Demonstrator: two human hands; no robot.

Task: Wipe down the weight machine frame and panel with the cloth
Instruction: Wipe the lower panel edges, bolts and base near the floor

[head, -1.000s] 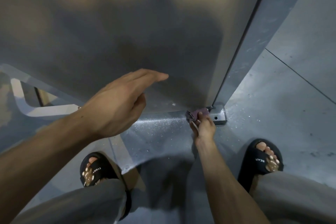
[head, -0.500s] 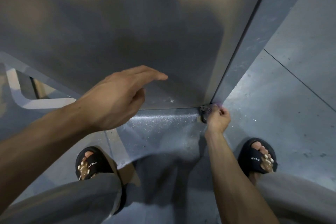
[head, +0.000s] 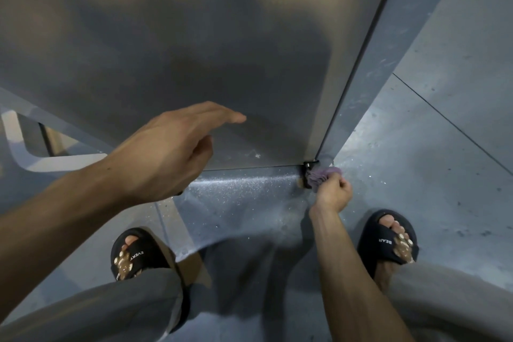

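Most of the panel shows no sign either way; the wipe is at the bottom corner

Right hand (head: 333, 193) has its fingers bunched around the purple cloth (head: 322, 176), pressing it at the foot of the frame upright (head: 369, 69), just beside the small black bracket (head: 308, 165) where the panel (head: 180, 50) meets the floor (head: 416, 164). Left hand (head: 166, 153) hovers near the panel's lower edge, fingers straight and released, holding nothing. Judging from this low position, the corner base is being done now; whether the broad panel face and upper frame are already clean cannot be told
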